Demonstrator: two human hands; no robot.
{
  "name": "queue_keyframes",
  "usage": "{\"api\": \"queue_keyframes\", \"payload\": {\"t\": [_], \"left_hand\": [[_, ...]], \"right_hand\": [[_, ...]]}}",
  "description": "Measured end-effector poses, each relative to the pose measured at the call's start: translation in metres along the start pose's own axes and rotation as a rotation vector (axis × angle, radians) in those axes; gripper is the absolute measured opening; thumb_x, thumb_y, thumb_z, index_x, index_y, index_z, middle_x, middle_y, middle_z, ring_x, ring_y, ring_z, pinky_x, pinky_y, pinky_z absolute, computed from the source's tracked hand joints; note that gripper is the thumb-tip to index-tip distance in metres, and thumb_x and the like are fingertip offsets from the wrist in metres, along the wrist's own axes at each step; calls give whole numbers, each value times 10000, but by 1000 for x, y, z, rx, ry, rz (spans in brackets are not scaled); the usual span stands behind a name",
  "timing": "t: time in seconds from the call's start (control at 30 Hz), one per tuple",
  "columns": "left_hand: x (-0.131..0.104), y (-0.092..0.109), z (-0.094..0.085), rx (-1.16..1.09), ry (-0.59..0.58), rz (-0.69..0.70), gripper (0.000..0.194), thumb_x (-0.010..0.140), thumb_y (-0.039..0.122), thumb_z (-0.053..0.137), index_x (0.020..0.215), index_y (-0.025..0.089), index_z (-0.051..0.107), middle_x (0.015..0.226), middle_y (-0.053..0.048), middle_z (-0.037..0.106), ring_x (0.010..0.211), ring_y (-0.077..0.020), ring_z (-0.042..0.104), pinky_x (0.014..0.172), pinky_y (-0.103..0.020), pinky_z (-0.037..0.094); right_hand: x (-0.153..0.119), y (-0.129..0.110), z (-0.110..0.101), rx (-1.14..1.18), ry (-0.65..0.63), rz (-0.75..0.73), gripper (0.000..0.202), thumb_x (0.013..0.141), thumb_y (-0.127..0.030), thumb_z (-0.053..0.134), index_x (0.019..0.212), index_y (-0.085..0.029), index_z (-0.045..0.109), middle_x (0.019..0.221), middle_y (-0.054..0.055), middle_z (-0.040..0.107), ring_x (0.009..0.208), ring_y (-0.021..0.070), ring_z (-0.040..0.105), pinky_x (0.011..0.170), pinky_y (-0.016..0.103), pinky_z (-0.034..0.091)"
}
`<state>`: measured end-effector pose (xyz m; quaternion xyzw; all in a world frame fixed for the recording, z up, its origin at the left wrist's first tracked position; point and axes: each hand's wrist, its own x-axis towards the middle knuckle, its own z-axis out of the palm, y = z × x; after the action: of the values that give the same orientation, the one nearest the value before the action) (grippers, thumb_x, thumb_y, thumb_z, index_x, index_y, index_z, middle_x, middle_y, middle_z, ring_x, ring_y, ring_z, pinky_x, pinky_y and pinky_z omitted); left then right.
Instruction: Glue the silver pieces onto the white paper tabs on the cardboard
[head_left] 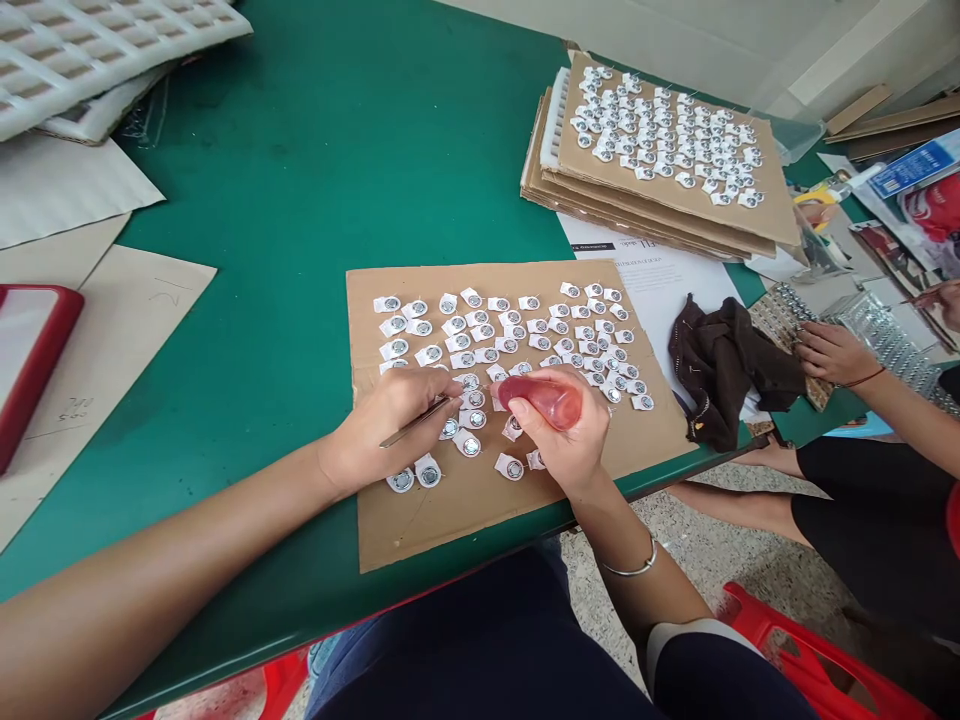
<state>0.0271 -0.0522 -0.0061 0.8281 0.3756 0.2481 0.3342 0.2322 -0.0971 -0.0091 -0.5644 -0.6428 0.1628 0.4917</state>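
Observation:
My left hand (394, 425) is closed round thin metal tweezers (411, 424), whose tips are hidden by the fingers. In my right hand (581, 435) I grip a translucent red squeeze bottle (546, 400), tilted toward the left hand; its nozzle is hard to make out. Both hands are over a brown cardboard sheet (420, 530) on the green table. Rows of small round silver pieces on white tabs (469, 443) cover much of this sheet. Several lie between and beside my hands, some partly hidden beneath them.
Stacked cardboard sheets (776, 200) with similar pieces on top stand at the back right. A dark cloth (720, 365) lies at the right edge, near another person's hand (832, 352). White grid trays (112, 50), paper sheets (127, 320) and a red-framed object (64, 330) sit left.

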Motion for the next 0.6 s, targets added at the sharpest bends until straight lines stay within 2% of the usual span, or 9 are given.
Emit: {"api": "queue_keyframes", "payload": {"t": [0.4, 0.6], "left_hand": [[-1, -4, 2, -35, -4, -17, 160, 888, 256, 503, 924, 166, 630, 744, -17, 632, 613, -104, 560, 547, -220, 409], [-1, -6, 1, -81, -13, -33, 126, 877, 234, 523, 902, 180, 634, 692, 15, 615, 570, -81, 522, 536, -215, 389]], "right_hand": [[-1, 1, 0, 19, -7, -34, 269, 704, -239, 718, 937, -178, 598, 859, 52, 649, 789, 176, 619, 716, 363, 524], [-3, 2, 0, 5, -16, -17, 273, 705, -235, 717, 944, -191, 595, 870, 43, 646, 799, 173, 614, 724, 367, 522]]}}
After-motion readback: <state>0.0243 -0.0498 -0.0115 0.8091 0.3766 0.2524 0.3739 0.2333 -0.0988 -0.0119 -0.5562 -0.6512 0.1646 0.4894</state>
